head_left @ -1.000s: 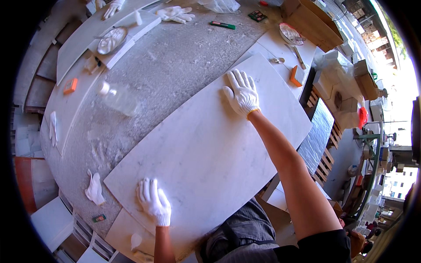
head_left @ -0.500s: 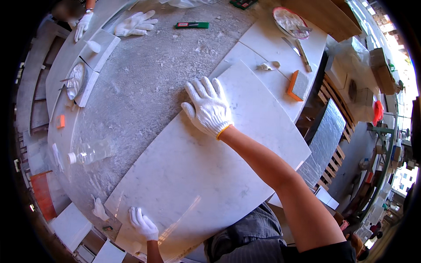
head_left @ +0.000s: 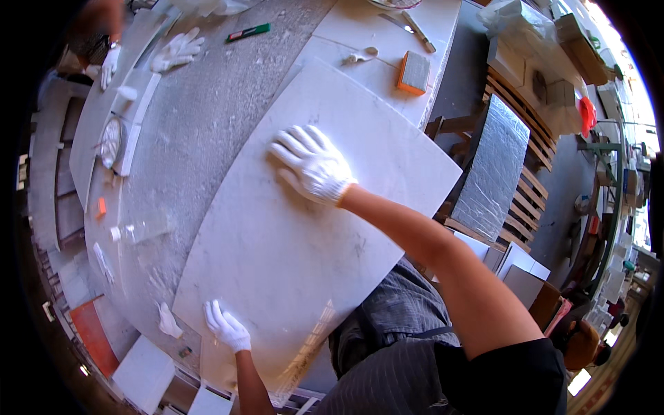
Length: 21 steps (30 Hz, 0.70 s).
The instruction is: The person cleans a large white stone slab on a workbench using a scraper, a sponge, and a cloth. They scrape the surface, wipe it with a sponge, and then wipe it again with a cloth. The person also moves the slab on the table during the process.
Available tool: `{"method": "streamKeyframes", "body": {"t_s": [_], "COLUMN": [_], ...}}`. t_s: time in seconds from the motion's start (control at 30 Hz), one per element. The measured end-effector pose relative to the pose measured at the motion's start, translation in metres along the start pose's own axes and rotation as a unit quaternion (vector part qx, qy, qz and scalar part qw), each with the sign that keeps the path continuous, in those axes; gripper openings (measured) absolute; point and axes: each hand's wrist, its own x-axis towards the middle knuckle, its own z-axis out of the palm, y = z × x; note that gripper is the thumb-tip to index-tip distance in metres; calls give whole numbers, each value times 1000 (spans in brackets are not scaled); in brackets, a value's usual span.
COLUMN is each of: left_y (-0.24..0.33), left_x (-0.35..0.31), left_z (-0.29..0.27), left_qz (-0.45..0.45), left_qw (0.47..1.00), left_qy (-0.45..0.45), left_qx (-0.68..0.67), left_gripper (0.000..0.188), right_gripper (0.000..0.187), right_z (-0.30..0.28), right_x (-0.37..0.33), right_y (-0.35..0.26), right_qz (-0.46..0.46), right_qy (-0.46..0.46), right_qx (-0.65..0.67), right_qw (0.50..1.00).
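Note:
A large white marble slab with faint grey veining lies flat across the worktable in front of me. My right hand, in a white knitted glove, rests palm down on the slab's upper part, fingers stretched out and slightly spread. At the slab's lower left, near its edge, my left hand also lies flat in a white glove, fingers extended. Neither hand holds anything. Beyond the slab's far corner are an orange-sided sanding block and a small spoon-like tool.
A plastic bottle lies on the dusty table at left. A loose glove and a green bar-shaped object lie farther back. Another person's gloved hand is at far left. Wooden pallets and a dark slab stand right.
My right hand has shifted from the slab's far left edge inward onto its face. My left hand stays near the lower left edge. The whole view has turned somewhat.

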Motion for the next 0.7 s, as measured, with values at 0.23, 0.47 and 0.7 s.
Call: {"method": "streamKeyframes", "body": {"t_s": [0.23, 0.47, 0.7], "left_y": [-12, -12, -3], "left_x": [-4, -3, -14], "left_z": [9, 19, 12], "left_qz": [-6, -15, -49], "left_qw": [999, 994, 981], "left_qy": [53, 102, 158], "left_qx": [-8, -31, -99], "left_gripper": [38, 34, 27], "right_gripper": [51, 56, 65], "right_z": [-113, -63, 26], "right_x": [-154, -228, -270], "right_y": [98, 29, -246], "right_qz": [151, 218, 67], "right_qy": [10, -19, -186], "right_qx": [-188, -282, -118], "right_qw": [970, 934, 973]}}
